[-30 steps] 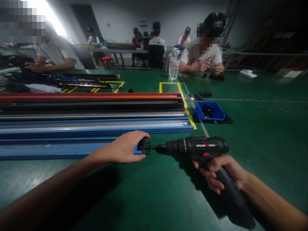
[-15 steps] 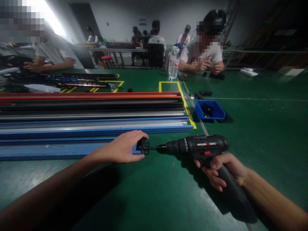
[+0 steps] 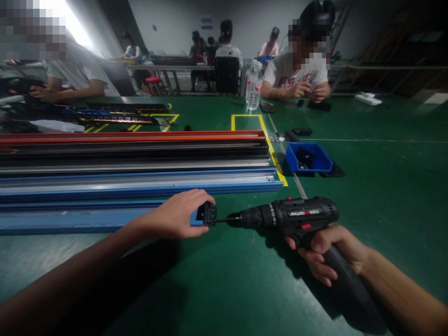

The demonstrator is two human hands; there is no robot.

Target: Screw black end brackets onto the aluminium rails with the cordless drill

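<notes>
My left hand (image 3: 182, 214) is closed round the near end of a blue metal rail (image 3: 70, 219), thumb and fingers on either side. At that end sits a small black end cap (image 3: 210, 214), partly covered by my fingers. In my right hand (image 3: 325, 254) is a black cordless drill (image 3: 304, 214), its handle wrapped by my fingers and the index finger near the trigger. The drill lies roughly level, and its long thin bit (image 3: 227, 219) points left, the tip at the black cap. Whether the tip sits in a screw cannot be made out.
Behind my left hand lie parallel rails, blue (image 3: 227, 188), black and orange (image 3: 210, 135). A blue bin (image 3: 310, 163) with black parts stands beyond the drill. Clear plastic bottles (image 3: 253, 88) stand farther back. Co-workers sit across the green table (image 3: 224, 289).
The drill and my right hand have shifted slightly right and down in view, with the bit tip still at the cap. The view itself has tilted a little. Both hands keep their hold.
</notes>
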